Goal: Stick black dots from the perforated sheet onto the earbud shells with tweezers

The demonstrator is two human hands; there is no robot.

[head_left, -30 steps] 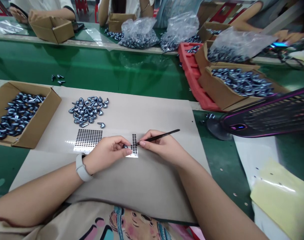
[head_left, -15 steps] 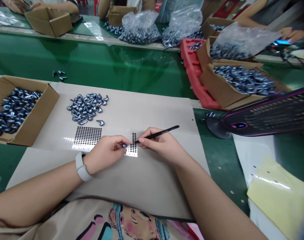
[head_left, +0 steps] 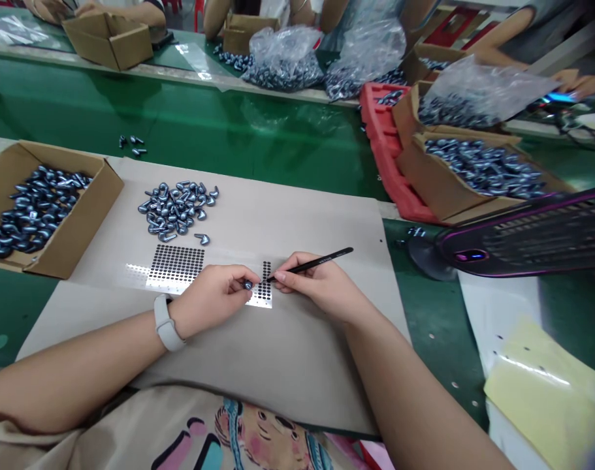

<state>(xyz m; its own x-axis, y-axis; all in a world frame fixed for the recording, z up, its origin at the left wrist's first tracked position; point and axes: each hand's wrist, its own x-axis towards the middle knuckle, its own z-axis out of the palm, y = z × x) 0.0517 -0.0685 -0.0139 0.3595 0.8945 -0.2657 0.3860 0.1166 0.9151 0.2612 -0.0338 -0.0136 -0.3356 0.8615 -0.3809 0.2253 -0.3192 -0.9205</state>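
Left hand [head_left: 211, 301] pinching metal piece [head_left: 248, 284] above dotted sheet [head_left: 261, 299]. Right hand [head_left: 321, 282] pinching black tool [head_left: 311, 263], tip near piece. Careful alignment needed next.

Left hand [head_left: 209, 301] pinched, right hand [head_left: 317, 284] in pencil grip, hands just apart

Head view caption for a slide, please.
Left hand pinches a small metal part beside a sheet of black dots; right hand holds black tweezers.

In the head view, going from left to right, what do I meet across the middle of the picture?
open brown cardboard box of metal pieces, loose heap of shiny grey metal pieces, slim black tweezers, black purple-rimmed fan
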